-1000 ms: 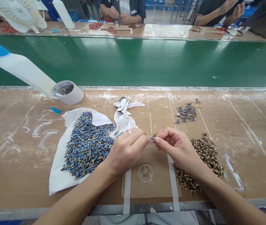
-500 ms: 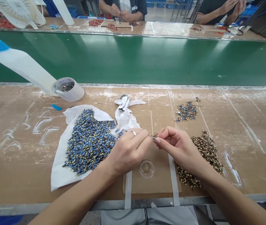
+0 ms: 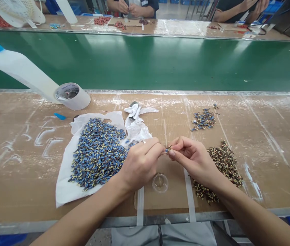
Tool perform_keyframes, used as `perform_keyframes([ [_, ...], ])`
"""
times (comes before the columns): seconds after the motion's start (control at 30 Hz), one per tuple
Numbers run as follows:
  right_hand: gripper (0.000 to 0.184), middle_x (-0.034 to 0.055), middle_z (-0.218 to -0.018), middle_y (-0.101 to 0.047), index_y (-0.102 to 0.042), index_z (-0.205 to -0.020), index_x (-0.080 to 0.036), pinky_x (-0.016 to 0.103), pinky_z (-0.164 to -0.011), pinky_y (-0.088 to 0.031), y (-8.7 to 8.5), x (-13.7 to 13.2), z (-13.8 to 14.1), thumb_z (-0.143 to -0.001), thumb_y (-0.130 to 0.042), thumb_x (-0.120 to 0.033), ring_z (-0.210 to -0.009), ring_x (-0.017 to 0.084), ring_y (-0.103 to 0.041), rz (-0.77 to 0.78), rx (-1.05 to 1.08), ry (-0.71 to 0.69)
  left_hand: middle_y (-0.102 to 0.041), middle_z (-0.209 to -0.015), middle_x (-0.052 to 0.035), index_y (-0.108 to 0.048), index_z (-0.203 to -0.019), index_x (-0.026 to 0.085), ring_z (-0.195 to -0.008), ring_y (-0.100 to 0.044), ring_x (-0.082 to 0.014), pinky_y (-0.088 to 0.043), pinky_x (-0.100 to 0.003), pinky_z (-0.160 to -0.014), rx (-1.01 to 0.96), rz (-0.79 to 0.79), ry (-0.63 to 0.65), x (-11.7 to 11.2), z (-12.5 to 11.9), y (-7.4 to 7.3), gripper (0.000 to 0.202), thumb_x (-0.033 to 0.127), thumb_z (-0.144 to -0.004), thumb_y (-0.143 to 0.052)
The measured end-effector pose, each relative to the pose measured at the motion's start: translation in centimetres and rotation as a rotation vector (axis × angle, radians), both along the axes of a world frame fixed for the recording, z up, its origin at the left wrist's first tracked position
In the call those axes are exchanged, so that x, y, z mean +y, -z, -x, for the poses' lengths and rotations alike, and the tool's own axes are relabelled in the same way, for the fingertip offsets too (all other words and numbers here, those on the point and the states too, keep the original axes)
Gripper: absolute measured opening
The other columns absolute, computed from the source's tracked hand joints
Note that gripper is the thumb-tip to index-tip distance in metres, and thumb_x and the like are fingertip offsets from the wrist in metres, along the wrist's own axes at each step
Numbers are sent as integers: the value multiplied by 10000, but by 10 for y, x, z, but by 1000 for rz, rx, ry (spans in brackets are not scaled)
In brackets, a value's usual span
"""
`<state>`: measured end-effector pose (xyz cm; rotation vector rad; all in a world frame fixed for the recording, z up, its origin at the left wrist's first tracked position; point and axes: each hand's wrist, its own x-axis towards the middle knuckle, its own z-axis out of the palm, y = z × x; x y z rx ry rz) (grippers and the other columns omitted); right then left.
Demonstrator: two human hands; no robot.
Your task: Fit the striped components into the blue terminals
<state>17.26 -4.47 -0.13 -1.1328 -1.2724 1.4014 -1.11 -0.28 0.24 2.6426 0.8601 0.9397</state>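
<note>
Nearest on the table, a small clear dish with a thin stick in it sits on a piece of cardboard. To the left, a heap of blue-and-yellow pieces lies on a white sheet; to the right is a heap of dark and cream pieces, partly behind the right forearm.

Just beyond the dish the two hands meet above the table. The right hand pinches a small blue piece between thumb and forefinger; the left hand is closed, its fingertips pinched at the piece's other end.

Farther out lie crumpled white paper, a small cluster of blue-tipped pieces and a blue cap. A tape roll stands just beside a white bottle. Past a green strip, two people sit with their hands raised near small red heaps.
</note>
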Motion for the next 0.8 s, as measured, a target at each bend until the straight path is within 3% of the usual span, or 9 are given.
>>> perform_keyframes([
  [0.3,174,9,-794,-560,-506,-745,-189,280,-650,-406,2,2,-1,-869,-621,-229,-708,129,-492,55,-6,-25,-564,-695,-30,-569,-776,151,-628,-477,-140,-373,-256,-577,110,-167,34,2,-1,4,221,57,-892,-407],
  [0.8,114,7,-776,-585,-548,-811,-200,291,-682,-478,-6,3,0,-889,-612,-253,-729,136,-563,-22,-43,51,-619,-781,-36,-609,-854,141,-698,-578,-116,-462,-226,-635,-65,38,25,9,2,-6,120,158,-927,-515],
])
